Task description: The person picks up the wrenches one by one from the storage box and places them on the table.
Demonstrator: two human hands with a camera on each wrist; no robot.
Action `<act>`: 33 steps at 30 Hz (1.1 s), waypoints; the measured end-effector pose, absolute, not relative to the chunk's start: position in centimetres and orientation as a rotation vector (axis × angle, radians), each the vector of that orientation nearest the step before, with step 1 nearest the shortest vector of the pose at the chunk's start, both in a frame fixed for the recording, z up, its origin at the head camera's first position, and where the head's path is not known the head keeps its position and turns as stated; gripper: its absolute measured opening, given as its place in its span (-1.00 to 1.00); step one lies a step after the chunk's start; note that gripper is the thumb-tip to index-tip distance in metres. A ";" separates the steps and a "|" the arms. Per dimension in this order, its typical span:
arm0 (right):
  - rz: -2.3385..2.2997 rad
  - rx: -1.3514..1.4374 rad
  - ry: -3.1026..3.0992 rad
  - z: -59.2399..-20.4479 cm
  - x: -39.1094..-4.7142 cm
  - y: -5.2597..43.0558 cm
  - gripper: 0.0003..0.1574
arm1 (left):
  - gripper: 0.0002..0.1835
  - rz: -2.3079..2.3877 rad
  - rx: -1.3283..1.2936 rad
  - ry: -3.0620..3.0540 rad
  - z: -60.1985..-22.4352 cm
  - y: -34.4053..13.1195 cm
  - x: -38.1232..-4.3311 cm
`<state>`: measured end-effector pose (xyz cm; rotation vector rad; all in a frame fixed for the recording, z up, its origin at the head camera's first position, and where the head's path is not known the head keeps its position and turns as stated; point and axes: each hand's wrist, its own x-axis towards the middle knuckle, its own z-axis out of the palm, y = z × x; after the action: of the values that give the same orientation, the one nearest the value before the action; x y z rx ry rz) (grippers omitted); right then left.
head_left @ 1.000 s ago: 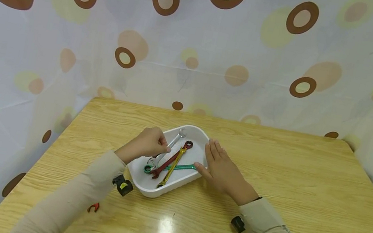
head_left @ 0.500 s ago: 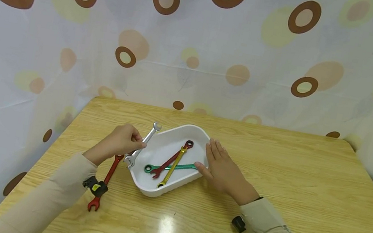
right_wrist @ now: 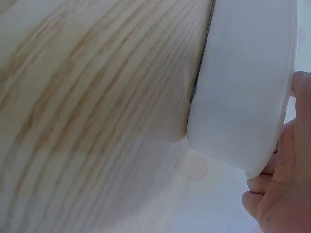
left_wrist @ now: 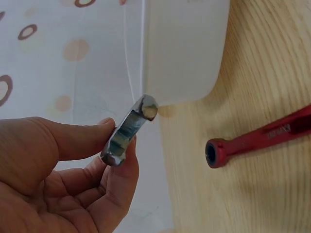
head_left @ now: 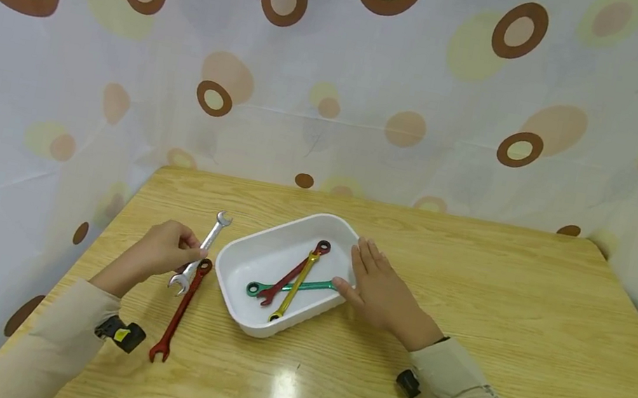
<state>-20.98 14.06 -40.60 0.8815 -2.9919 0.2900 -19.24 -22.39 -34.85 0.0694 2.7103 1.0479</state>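
Left hand (head_left: 161, 248) pinching 1 silver metal wrench (head_left: 213, 236), clear of the white plastic tray (head_left: 258, 252); 3 coloured wrenches (head_left: 294, 289) inside; right hand (head_left: 383, 297) straight-fingered at its rim.

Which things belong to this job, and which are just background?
Job:
silver metal wrench pinched by left hand
white plastic tray touched by right hand
probably maroon metal wrench, yellow metal wrench, green metal wrench inside it
probably red metal wrench outside

Background:
light wooden table
pale patterned cloth

Head cam's up high, facing forward and down at the table (head_left: 500, 295). Both wrist cams are way closer and tipped sideways; all three views share the white tub (left_wrist: 184, 53).
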 end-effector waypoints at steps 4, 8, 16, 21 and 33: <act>0.282 0.879 -2.994 -40.7 -21.0 14.1 -0.02 | -0.77 1.057 0.037 2.686 -35.5 -23.6 -18.5; 0.288 0.886 -2.991 -40.6 -21.0 14.0 -0.03 | -0.78 1.036 -0.001 2.673 -36.6 -25.0 -17.8; 0.284 0.882 -2.983 -40.4 -20.9 14.0 -0.03 | -0.79 1.030 -0.076 2.663 -38.5 -26.8 -16.7; 0.303 0.872 -3.012 -40.4 -20.7 14.0 -0.02 | -0.81 1.023 -0.133 2.631 -39.4 -27.3 -16.1; 0.311 0.875 -3.004 -40.4 -20.7 14.0 -0.02 | -0.83 1.010 -0.091 2.610 -40.3 -27.7 -15.6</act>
<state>-20.68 13.98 -40.38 0.8749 -3.0043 0.3114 -15.57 -27.68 -40.34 -0.0911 2.6104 1.0098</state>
